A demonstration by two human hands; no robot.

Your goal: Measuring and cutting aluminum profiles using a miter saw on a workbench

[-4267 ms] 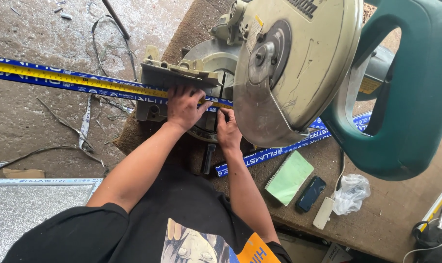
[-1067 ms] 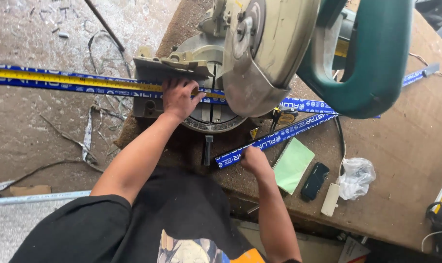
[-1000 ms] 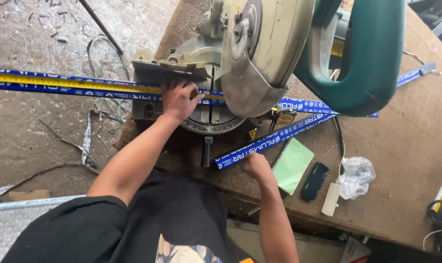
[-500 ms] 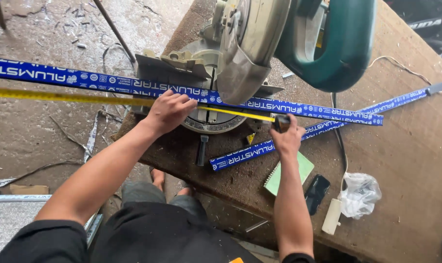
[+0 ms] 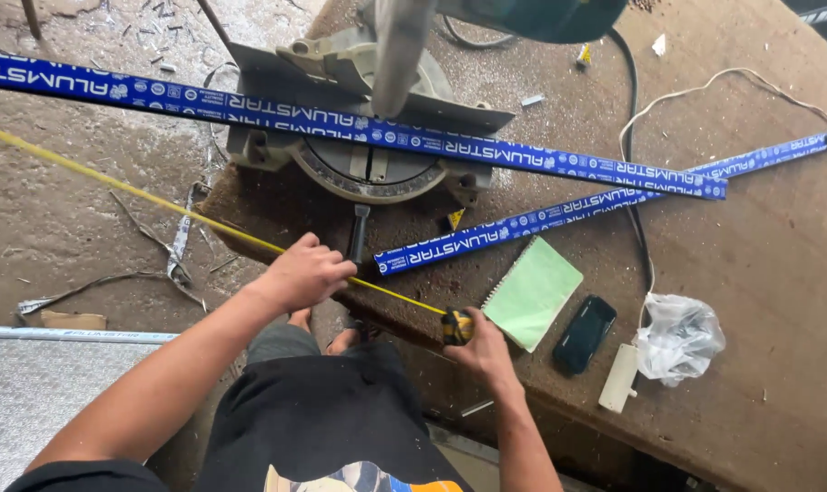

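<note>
My left hand (image 5: 306, 271) pinches the yellow blade of a tape measure (image 5: 204, 221), which runs off to the upper left over the floor. My right hand (image 5: 483, 350) is closed round the yellow and black tape measure case (image 5: 457, 325) at the near edge of the wooden board. A long blue-wrapped metal strip (image 5: 368, 128) lies across the mitre saw's base (image 5: 363, 169), against its fence. A second blue strip (image 5: 559, 214) lies slanted on the board to the right. Both hands are pulled back from the saw, near my body.
A green spiral notepad (image 5: 534, 292), a black phone (image 5: 585, 333), a white plug block (image 5: 619, 377) and a clear plastic bag (image 5: 679, 337) lie on the board (image 5: 750, 255) at right. Black and white cables cross the board. Metal scraps litter the concrete floor (image 5: 76, 228).
The view has tilted down and the saw head has left the frame. Both hands came off the strip on the saw and drew back, the tape now stretched between them away from the strip.
</note>
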